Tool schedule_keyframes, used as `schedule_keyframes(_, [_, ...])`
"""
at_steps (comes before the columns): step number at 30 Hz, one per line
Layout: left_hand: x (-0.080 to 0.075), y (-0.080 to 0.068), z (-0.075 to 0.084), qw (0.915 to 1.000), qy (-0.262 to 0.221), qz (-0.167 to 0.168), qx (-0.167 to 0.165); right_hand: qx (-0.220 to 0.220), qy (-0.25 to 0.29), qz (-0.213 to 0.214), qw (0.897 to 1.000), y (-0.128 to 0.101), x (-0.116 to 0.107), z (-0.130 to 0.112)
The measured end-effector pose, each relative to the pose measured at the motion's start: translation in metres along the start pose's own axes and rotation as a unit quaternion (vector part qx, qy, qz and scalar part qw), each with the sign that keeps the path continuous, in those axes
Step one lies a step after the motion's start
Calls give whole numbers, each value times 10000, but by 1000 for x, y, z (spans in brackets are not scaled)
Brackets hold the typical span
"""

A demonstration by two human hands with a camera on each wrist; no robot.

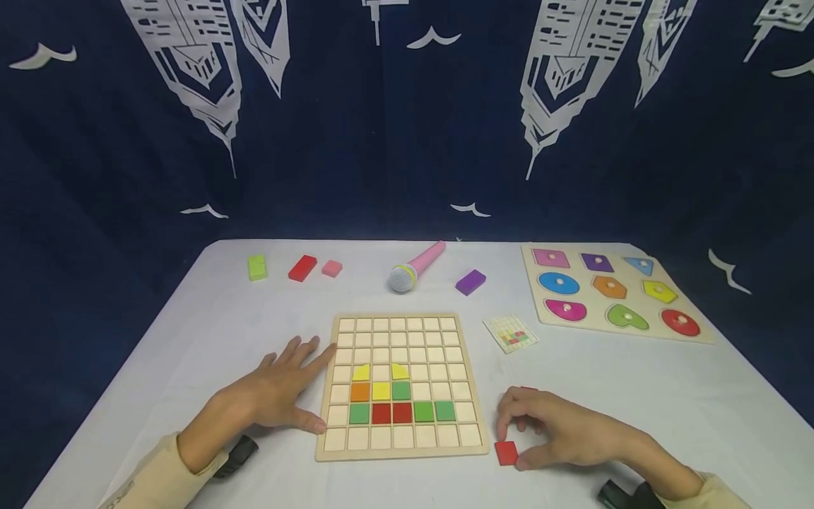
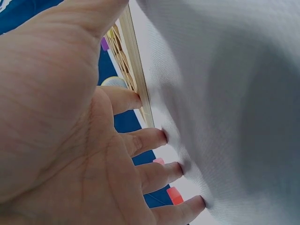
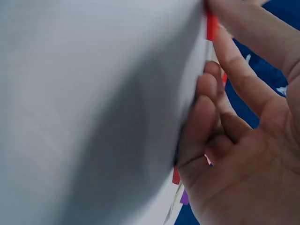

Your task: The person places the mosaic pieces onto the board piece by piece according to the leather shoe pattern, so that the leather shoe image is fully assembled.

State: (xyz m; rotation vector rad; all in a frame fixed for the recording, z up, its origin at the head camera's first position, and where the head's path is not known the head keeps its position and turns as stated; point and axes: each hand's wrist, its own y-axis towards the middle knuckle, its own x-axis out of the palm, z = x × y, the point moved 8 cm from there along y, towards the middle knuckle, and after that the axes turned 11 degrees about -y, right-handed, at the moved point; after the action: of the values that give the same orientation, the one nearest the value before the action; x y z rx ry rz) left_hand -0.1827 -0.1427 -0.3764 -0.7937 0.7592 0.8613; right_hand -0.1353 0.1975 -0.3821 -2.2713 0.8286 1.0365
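Note:
A wooden grid board (image 1: 400, 385) lies in the middle of the white table, with yellow, orange, green and red tiles filling part of its lower rows. My left hand (image 1: 299, 392) lies flat to the left of it, its straight fingers (image 2: 140, 140) pressing the cloth and touching the board's edge (image 2: 136, 70). To the right of the board, my right hand (image 1: 540, 424) curls over the table. Its thumb and index finger pinch a loose red tile (image 1: 506, 452) (image 3: 212, 26) lying on the cloth. Another red tile (image 1: 528, 390) peeks out behind its fingers.
A small pattern card (image 1: 511, 332) lies right of the board. A shape puzzle (image 1: 610, 293) sits at the back right. Along the back lie a pink microphone (image 1: 416, 267), a purple block (image 1: 470, 281), and green (image 1: 257, 267), red (image 1: 302, 268) and pink (image 1: 331, 268) blocks.

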Motion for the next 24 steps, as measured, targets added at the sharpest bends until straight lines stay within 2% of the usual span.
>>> schedule_keyframes(4, [0,0,0,10000,-6,5,4,262,-763,206,9965,1,0,-8])
schedule_keyframes(8, [-1,-1,-1,10000,13,15,38,460,-1622,202,9855,1,-4,-18])
schedule_keyframes(11, [-1,-1,-1,10000,24,40,67,503,-1883,154,9807,4,-13,-25])
schedule_keyframes(14, [-3,-2,-1,10000,39,25,57,223,-1872,270,9817,14,-26,-39])
schedule_keyframes(18, [-4,-3,-2,10000,31,25,37,-468,-1665,525,9835,42,-37,-64])
schedule_keyframes(21, [-3,-2,-1,10000,3,57,58,-683,-1531,585,9841,64,-36,-73])
schedule_keyframes(24, [-2,-2,-1,9999,13,62,83,-716,-1482,616,9844,83,-32,-76])
